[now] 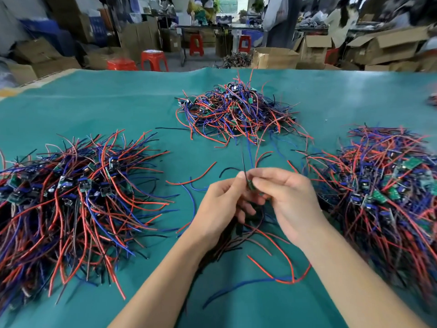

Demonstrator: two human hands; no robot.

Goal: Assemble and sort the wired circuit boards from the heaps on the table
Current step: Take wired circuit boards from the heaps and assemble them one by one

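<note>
Head view. I see both hands raised just above the green table cover [118,102], meeting at the centre of the frame. My left hand [220,204] has its fingers curled, thumb and forefinger pinching a thin black wire [243,162] that stands up from the pinch. My right hand [288,197] pinches a small green circuit board [251,185] between thumb and fingertips, touching the left-hand pinch; the board is mostly hidden, so I cannot tell how the wire meets it. Red and dark wires trail down from the hands onto the cover.

Three heaps surround the hands. The left heap [71,192] lies with boards gathered along one line and red, blue and black wires fanned towards me, which I read as the sorted side. The far heap [234,112] and the right heap [387,185] are tangled, boards and wires mixed, which I read as stock waiting. Loose wires [191,179] lie scattered on the cover between the heaps and near my forearms.

Progress, as I judge it: one unit is in hand, a good share is laid out at left, and two sizeable heaps remain, so the task is well short of complete. Beyond the table stand red stools [153,59] and cardboard boxes [378,47].
</note>
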